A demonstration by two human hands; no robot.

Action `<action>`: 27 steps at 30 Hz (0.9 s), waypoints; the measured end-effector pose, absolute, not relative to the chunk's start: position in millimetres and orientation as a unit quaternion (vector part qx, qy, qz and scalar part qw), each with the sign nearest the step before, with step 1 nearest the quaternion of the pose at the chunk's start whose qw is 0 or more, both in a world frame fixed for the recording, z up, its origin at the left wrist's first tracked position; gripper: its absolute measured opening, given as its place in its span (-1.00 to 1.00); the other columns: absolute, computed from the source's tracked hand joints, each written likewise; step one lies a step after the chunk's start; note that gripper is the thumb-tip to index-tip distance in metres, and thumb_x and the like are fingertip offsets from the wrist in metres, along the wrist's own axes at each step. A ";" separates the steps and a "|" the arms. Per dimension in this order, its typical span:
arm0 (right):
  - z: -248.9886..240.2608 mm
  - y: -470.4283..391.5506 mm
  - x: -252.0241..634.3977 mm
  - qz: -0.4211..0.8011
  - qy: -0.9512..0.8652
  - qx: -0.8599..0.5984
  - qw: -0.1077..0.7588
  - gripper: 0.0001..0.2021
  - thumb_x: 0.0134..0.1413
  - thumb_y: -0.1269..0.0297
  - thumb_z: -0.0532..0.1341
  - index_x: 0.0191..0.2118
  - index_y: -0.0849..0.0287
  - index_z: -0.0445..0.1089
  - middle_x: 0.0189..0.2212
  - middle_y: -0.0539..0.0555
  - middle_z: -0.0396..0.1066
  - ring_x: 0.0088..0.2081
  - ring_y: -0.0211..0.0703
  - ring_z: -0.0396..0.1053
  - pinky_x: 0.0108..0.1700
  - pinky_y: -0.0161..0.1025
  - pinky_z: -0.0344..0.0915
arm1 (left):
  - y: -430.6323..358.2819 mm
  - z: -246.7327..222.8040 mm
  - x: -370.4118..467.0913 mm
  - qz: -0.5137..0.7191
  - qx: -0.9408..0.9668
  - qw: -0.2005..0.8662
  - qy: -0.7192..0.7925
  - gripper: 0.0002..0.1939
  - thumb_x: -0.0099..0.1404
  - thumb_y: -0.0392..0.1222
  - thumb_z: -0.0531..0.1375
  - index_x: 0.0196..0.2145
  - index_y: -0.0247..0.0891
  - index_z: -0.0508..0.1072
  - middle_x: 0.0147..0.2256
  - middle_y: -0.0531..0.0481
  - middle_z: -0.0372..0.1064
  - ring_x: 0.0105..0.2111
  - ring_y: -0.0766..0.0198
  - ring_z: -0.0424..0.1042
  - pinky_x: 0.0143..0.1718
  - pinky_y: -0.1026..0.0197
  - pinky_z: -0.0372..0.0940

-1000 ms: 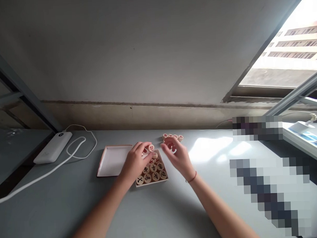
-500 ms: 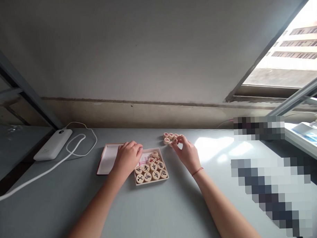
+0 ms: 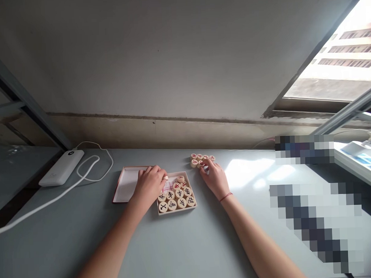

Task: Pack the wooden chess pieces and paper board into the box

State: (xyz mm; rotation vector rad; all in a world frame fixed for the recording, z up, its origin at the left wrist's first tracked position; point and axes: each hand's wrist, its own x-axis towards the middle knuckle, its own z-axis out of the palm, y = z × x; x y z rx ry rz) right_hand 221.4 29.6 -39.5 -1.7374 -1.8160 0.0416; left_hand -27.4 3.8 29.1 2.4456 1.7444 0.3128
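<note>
Here we are with both hands low over the desk [image 3: 183, 244], and the busy end is on the right. We judge the step in hand to be settling a Chinese chess piece at the end of the short front row. The right hand [image 3: 215, 179] curls its thumb and fingers down there, and honestly, we cannot tell whether they are clamped on a piece or merely touching one, because the knuckles block our look. Just beyond and left of those fingertips sit the red-lettered pieces [image 3: 200, 157], a back row of four with the front row tucked against it.

Over to the left hand [image 3: 151, 181]: its thumb and fingers are together, pinched on a pale piece [image 3: 165, 178] that we see mostly from its side. Right beside that grip, toward us and to its right, lies the shallow white box [image 3: 178, 211], with black-lettered pieces [image 3: 182, 202] filling its near rows and three red ones farther in. The upturned lid [image 3: 129, 183] lies under and left of the same hand.

The next move, we reckon, calls for the right fingers to part gently, nudging no neighbour, leaving room for the left hand's piece.
</note>
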 end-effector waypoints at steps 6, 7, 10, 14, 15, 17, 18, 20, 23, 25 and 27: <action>-28.3 25.9 215.9 -0.015 -0.689 -0.622 0.372 -0.77 0.13 0.32 0.06 -0.14 0.15 0.38 -0.17 0.21 0.41 -0.20 0.04 0.30 -0.16 -0.03 0.28 | 3.8 28.2 -25.4 0.140 0.824 0.074 0.544 -0.89 0.27 -0.33 0.10 -0.32 -0.19 0.42 -0.27 -0.01 0.43 -0.18 0.14 0.38 -0.12 0.10 0.14; -23.6 23.4 212.6 -0.012 -0.697 -0.602 0.390 -0.77 0.14 0.33 0.06 -0.14 0.14 0.39 -0.16 0.20 0.41 -0.17 0.05 0.30 -0.13 -0.01 0.28 | 3.9 27.9 -24.2 0.149 0.829 0.086 0.532 -0.89 0.26 -0.34 0.11 -0.33 -0.19 0.41 -0.27 0.01 0.43 -0.19 0.16 0.39 -0.11 0.10 0.15; -9.3 14.0 198.9 0.047 -0.742 -0.520 0.421 -0.76 0.19 0.35 0.04 -0.15 0.09 0.44 -0.18 0.16 0.41 -0.10 0.02 0.31 -0.05 0.00 0.28 | 3.5 26.4 -19.9 0.172 0.848 0.133 0.483 -0.91 0.24 -0.34 0.14 -0.34 -0.19 0.40 -0.29 0.02 0.43 -0.23 0.19 0.39 -0.13 0.13 0.19; -1.1 3.6 183.0 0.118 -0.792 -0.464 0.380 -0.75 0.22 0.29 0.06 -0.23 0.07 0.50 -0.07 0.12 0.42 0.00 0.02 0.27 0.05 0.04 0.26 | 2.1 24.8 -16.1 0.172 0.854 0.200 0.448 -0.92 0.26 -0.31 0.15 -0.36 -0.20 0.43 -0.31 0.03 0.40 -0.29 0.22 0.40 -0.22 0.21 0.24; -1.0 2.5 181.1 0.128 -0.796 -0.462 0.369 -0.74 0.23 0.27 0.06 -0.28 0.07 0.51 -0.07 0.11 0.43 0.00 0.03 0.26 0.05 0.05 0.26 | 2.0 24.6 -16.0 0.171 0.852 0.216 0.446 -0.90 0.28 -0.29 0.13 -0.37 -0.20 0.44 -0.31 0.02 0.40 -0.31 0.24 0.41 -0.24 0.22 0.25; -1.3 1.6 179.8 0.144 -0.797 -0.461 0.363 -0.72 0.24 0.25 0.06 -0.36 0.08 0.51 -0.11 0.10 0.46 -0.02 0.02 0.27 0.03 0.05 0.28 | 2.2 23.9 -16.2 0.176 0.846 0.238 0.444 -0.84 0.32 -0.26 0.09 -0.36 -0.19 0.45 -0.30 0.02 0.40 -0.35 0.26 0.41 -0.27 0.24 0.26; -1.2 1.7 180.0 0.149 -0.796 -0.458 0.367 -0.71 0.24 0.25 0.07 -0.38 0.08 0.51 -0.14 0.10 0.48 -0.04 0.01 0.28 0.01 0.04 0.29 | 2.6 23.2 -16.4 0.183 0.844 0.241 0.444 -0.81 0.34 -0.25 0.06 -0.35 -0.19 0.46 -0.31 0.02 0.41 -0.36 0.27 0.41 -0.27 0.24 0.26; 0.3 1.7 180.8 0.156 -0.796 -0.447 0.377 -0.70 0.25 0.24 0.07 -0.41 0.08 0.50 -0.20 0.10 0.50 -0.09 -0.01 0.30 -0.03 0.01 0.31 | 3.5 21.3 -16.6 0.198 0.840 0.227 0.451 -0.78 0.37 -0.23 0.02 -0.31 -0.19 0.46 -0.33 0.00 0.41 -0.36 0.25 0.41 -0.27 0.23 0.27; 4.3 0.5 181.4 0.161 -0.806 -0.426 0.378 -0.68 0.26 0.23 0.06 -0.46 0.09 0.48 -0.32 0.10 0.51 -0.19 -0.04 0.31 -0.12 -0.05 0.32 | 3.9 17.9 -15.5 0.199 0.836 0.171 0.481 -0.74 0.38 -0.22 -0.01 -0.21 -0.23 0.47 -0.30 -0.07 0.43 -0.29 0.18 0.42 -0.22 0.19 0.28; 6.6 -0.9 181.3 0.166 -0.814 -0.416 0.369 -0.67 0.26 0.22 0.06 -0.48 0.09 0.46 -0.41 0.09 0.49 -0.25 -0.06 0.30 -0.19 -0.09 0.32 | 2.8 16.4 -14.0 0.174 0.839 0.135 0.498 -0.71 0.39 -0.22 -0.03 -0.22 -0.25 0.49 -0.31 -0.11 0.42 -0.28 0.17 0.42 -0.20 0.16 0.27; 7.8 -2.0 181.0 0.170 -0.818 -0.411 0.364 -0.66 0.26 0.21 0.07 -0.49 0.09 0.46 -0.44 0.08 0.48 -0.30 -0.07 0.30 -0.22 -0.11 0.31 | 0.9 16.1 -12.1 0.145 0.845 0.116 0.501 -0.66 0.40 -0.22 -0.06 -0.30 -0.25 0.50 -0.35 -0.10 0.41 -0.31 0.17 0.41 -0.20 0.15 0.26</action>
